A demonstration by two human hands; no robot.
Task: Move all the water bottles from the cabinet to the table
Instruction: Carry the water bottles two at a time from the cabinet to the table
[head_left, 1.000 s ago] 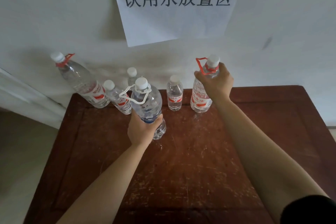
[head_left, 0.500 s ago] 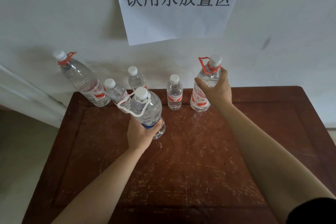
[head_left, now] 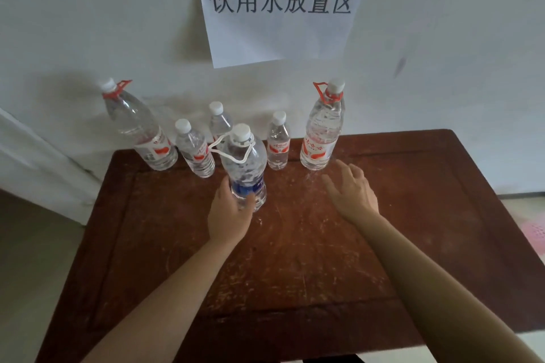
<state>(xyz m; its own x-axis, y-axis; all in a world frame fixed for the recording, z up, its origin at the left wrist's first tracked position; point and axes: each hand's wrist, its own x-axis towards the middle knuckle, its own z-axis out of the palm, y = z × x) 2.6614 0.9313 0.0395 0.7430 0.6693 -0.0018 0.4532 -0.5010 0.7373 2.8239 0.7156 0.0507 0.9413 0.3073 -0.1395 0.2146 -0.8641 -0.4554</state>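
Note:
Several water bottles stand along the back of a worn brown wooden table (head_left: 339, 244). My left hand (head_left: 228, 215) grips the lower body of a large blue-labelled bottle (head_left: 243, 163) with a white carry handle, upright on the table. My right hand (head_left: 352, 190) hovers with straight, spread fingers, apart from the large red-handled bottle (head_left: 323, 130) standing at the back right. Another large red-handled bottle (head_left: 138, 127) stands at the back left. Three small bottles stand between them, one at the left (head_left: 194, 149), one behind (head_left: 219, 124) and one to the right (head_left: 277, 143).
A white wall rises right behind the table, with a paper sign (head_left: 280, 3) of printed characters taped above the bottles. Grey floor lies to the left of the table, and a pink mat (head_left: 535, 230) shows at the far right edge.
My right hand let go of the red-handled bottle at the back right and drew back toward me, fingers opening. My left hand slid lower on the blue-labelled bottle, now set down.

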